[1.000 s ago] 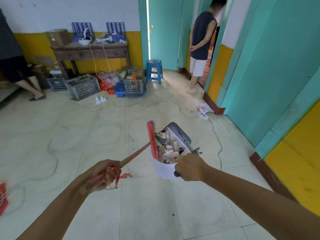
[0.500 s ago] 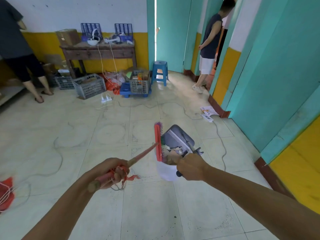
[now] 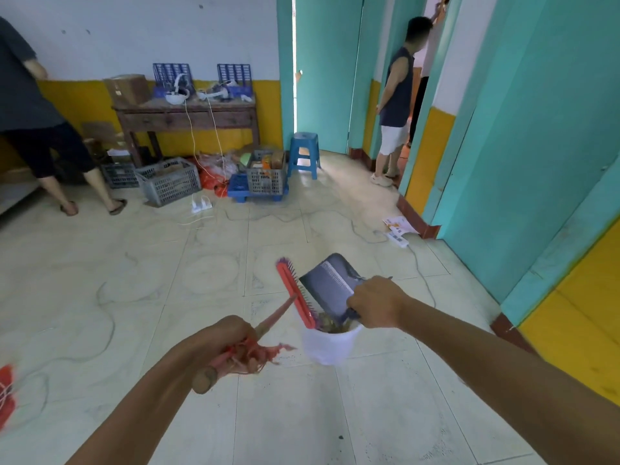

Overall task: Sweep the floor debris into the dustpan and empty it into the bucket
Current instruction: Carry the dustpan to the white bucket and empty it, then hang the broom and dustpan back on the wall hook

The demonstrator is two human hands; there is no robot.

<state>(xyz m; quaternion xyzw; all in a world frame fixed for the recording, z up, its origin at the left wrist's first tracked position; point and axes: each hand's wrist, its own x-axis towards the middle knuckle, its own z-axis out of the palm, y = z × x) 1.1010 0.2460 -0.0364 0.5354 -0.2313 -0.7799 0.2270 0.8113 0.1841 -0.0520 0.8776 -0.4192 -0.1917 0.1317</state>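
Debris [image 3: 330, 325], brownish and too blurred to sort into pieces, sits in the mouth of one white bucket [image 3: 327, 345] on the pale tiled floor [image 3: 100, 263], near the middle of the room. One grey dustpan [image 3: 327, 286] is tipped steeply over it; its lower lip is hidden behind the bucket rim and the right hand [image 3: 377, 302], which is closed around its handle. The left hand [image 3: 221, 344] grips the wooden stick of one broom [image 3: 297, 297], whose red head stands on edge just left of the dustpan, its bristles touching the pan; frayed red strands blur around the fingers. Far off, two people stand, one cut off at the left edge, one in the right doorway. Three grey crates [image 3: 167, 179] and one blue stool [image 3: 303, 152] stand by the far wall.
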